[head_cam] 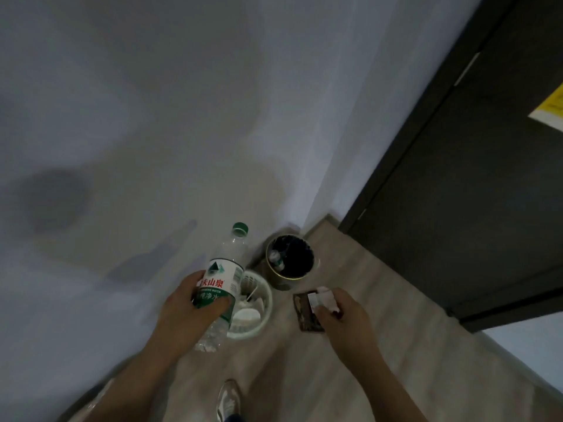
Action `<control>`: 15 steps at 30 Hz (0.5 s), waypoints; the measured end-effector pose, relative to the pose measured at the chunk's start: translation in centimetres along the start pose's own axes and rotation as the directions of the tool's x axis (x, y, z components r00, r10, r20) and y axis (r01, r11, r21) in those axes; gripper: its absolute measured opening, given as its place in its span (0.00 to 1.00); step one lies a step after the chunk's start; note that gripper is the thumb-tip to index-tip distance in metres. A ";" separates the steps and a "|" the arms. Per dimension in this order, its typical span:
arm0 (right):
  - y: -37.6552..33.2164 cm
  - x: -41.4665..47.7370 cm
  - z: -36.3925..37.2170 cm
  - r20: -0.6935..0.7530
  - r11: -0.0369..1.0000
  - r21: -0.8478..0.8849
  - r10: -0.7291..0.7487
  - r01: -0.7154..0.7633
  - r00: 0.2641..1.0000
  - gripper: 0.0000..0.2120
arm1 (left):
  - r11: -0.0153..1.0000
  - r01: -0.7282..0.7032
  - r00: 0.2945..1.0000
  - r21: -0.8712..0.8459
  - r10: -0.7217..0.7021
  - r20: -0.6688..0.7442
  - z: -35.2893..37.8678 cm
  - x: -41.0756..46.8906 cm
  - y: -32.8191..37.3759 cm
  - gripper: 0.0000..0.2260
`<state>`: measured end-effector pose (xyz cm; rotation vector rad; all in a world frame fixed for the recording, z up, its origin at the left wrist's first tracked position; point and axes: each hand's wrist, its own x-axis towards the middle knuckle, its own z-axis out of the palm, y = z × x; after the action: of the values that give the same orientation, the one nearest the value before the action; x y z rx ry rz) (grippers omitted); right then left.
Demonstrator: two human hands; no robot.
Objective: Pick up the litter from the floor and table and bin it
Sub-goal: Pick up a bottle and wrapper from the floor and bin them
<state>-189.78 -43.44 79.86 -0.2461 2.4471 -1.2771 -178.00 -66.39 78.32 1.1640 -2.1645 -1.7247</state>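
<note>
Two bare forearms reach forward from the bottom edge, over a pale wood-look floor (380, 300). At the end of one, the left hand (185, 309) grips a clear plastic water bottle (224, 269) round its white-and-green label. Its thumb lies across the lower band of the label and its fingers are curled behind. The bottle is tilted, with its green screw cap (240, 228) pointing away from the person and its ribbed base sticking out below the hand.

The right hand (341, 315) has its fingers curled on two things at once. One is a flat dark rectangular packet (306, 312), which juts out to the left of the fingertips. The other is a crumpled white paper scrap (323, 300), pinched on top of the packet's upper edge.

Under the bottle stands a round white plastic basket bin (269, 303) with white scraps (246, 315) inside. Just beyond it stands a dark cylindrical bin with a gold rim and black liner (286, 283), which holds a small bottle (275, 260).

A grey shoe (228, 397) shows at the bottom edge. A grey-white wall (182, 117) fills the left side. On the right is a dark door (457, 208) with a yellow notice (551, 108) on it.
</note>
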 end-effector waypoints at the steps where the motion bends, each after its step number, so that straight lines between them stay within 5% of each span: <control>1: 0.2 1.5 0.9 0.009 1.000 -0.011 0.015 -0.015 1.000 0.05 | 1.000 0.018 1.000 0.009 -0.018 -0.002 0.0 1.3 -0.2 0.19; 8: 3.2 10.2 6.2 0.099 0.990 -0.126 0.076 -0.063 0.992 0.03 | 0.980 0.165 0.986 0.115 -0.164 -0.013 0.8 7.4 -3.4 0.23; 15: 8.2 18.8 12.3 0.241 0.971 -0.212 0.158 -0.107 0.958 0.12 | 0.942 0.295 0.955 0.160 -0.289 -0.064 4.1 11.5 -8.5 0.23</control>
<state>-201.93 -54.02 62.21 -0.2747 2.3218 -0.8863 -184.11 -70.97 65.53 1.6219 -2.2427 -1.6283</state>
